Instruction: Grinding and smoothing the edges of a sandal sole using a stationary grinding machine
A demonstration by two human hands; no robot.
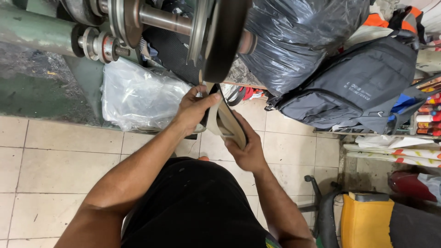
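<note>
While the person stands over the tiled floor point(59, 160), both hands lift a beige shoe sole up to a machine wheel.

Shoe sole point(224, 120): a long, flat beige piece with a dark edge, held tilted, its upper tip touching or just short of the dark wheel; I cannot tell which.

Left hand point(193, 110): fingers closed around the upper end of the sole, close under the wheel, probably to steer the tip against the rim.

Right hand point(248, 149): fingers wrapped on the lower end from beneath, seemingly to brace the piece and set its angle.

Dark wheel point(225, 39): a broad black disc on a metal shaft point(161, 17), standing edge-on to the camera, so its working face is hard to read.

Green machine frame point(32, 32): carries the shaft and smaller pulleys at the left; its top is cut off by the picture edge.

Clear plastic bag point(138, 96): crumpled on the floor against the machine base; contents not discernible.

Black plastic bag point(294, 36): hangs bulging just right of the wheel, hiding what lies behind it.

Grey backpack point(353, 87): leans beneath the black bag, partly covering other goods.

Yellow container point(365, 222): at lower right, cut off by the frame.

Hidden: the sole's underside, the contact point at the wheel, and the fingertips behind the piece.
</note>
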